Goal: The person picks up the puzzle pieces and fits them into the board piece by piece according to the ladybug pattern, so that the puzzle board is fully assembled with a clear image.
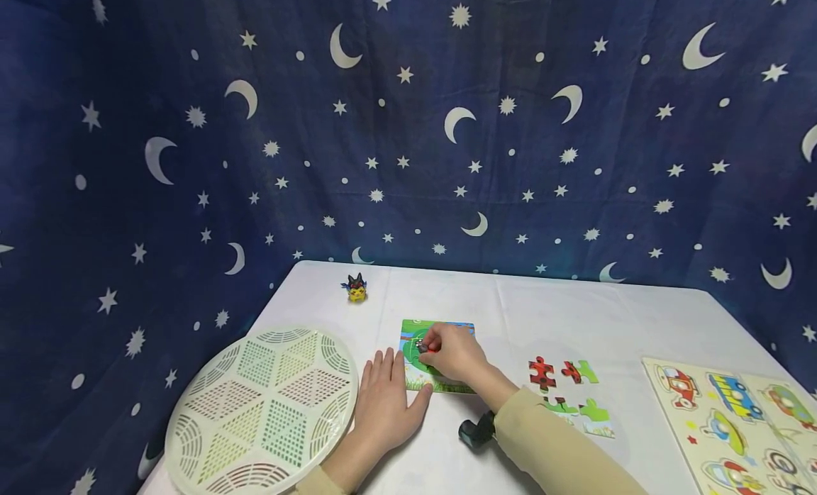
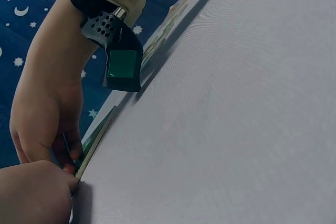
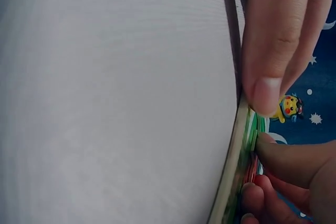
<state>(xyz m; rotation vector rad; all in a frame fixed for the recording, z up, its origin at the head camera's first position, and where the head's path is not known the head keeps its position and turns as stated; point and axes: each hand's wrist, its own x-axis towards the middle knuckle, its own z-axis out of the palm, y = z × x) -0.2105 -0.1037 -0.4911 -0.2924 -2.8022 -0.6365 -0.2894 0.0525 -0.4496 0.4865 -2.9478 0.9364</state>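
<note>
A green picture puzzle board (image 1: 413, 376) lies on the white table in front of me. Over its middle, my right hand (image 1: 456, 354) pinches a small red and dark puzzle piece (image 1: 423, 347) between thumb and fingertips, low against the picture. In the right wrist view, red shows (image 3: 253, 167) between the thumb and fingers, close to the board's surface. My left hand (image 1: 386, 413) rests flat at the board's left side, fingers straight, thumb at the lower corner. Several loose jigsaw pieces, among them a red one (image 1: 542, 374) and a green one (image 1: 595, 411), lie right of the board.
A round white lattice tray (image 1: 262, 410) stands on the left, near my left forearm. A small yellow figurine (image 1: 357, 291) sits toward the back. At the right edge lies a wooden vehicle puzzle board (image 1: 696, 427). A black wrist camera (image 1: 476, 432) hangs below my right sleeve.
</note>
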